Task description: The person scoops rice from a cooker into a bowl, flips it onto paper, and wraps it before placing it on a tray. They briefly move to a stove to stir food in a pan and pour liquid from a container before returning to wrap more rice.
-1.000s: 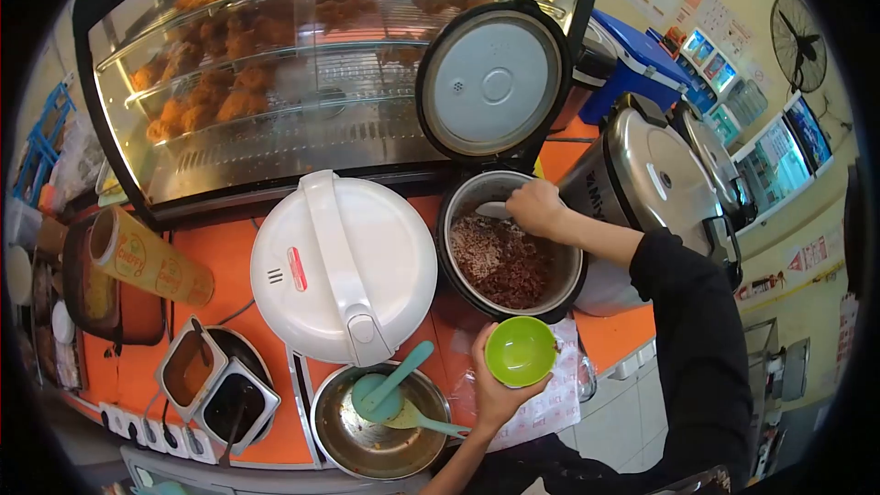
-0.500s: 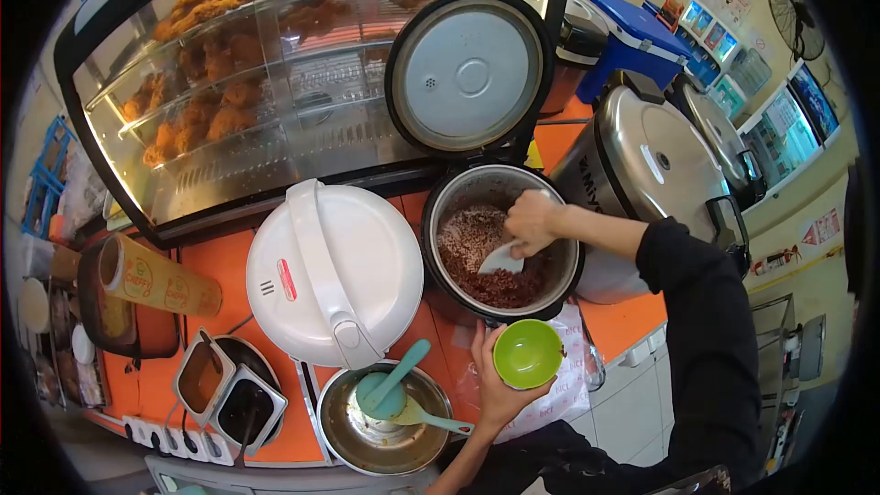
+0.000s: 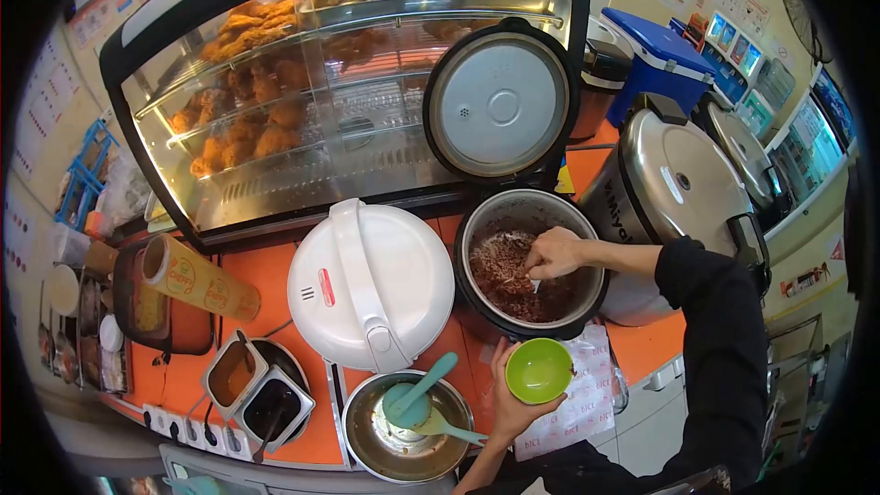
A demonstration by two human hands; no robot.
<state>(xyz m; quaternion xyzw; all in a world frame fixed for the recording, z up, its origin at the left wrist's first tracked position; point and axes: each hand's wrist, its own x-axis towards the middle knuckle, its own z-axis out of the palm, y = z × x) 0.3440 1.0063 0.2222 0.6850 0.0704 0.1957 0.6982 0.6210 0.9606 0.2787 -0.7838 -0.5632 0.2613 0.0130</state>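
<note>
In the head view we see an orange worktop (image 3: 275, 275) in a small food shop. Behind it stands a glass display case (image 3: 275, 119) with fried chicken on its shelves. On the worktop are a closed white cooker (image 3: 371, 280), a silver cooker (image 3: 678, 183) at the right and a blue box (image 3: 665, 50) further back. Near the front edge there is a steel bowl (image 3: 367, 431) with teal scoops (image 3: 417, 390) in it, and just beside it two sauce tubs (image 3: 261, 390). Menus and screens hang on the yellow wall at the right.

The open rice cooker pot (image 3: 587, 298) stands between the two cookers, its lid (image 3: 500, 101) upright behind it. The right hand (image 3: 555, 252) is inside the pot, low over the reddish-brown rice (image 3: 504, 266). Its fingers are closed together on a white paddle (image 3: 534, 284), of which only a small part shows. The left hand (image 3: 509, 403) is clamped around the green bowl (image 3: 539, 370) from below. The bowl is just in front of the pot, above printed paper bags (image 3: 582, 403).

Half a second ago the blade of the paddle lay in plain sight on the rice; now it is pushed down into it. One second ago the right hand was at the far rim. The green bowl has stayed in the left hand.
</note>
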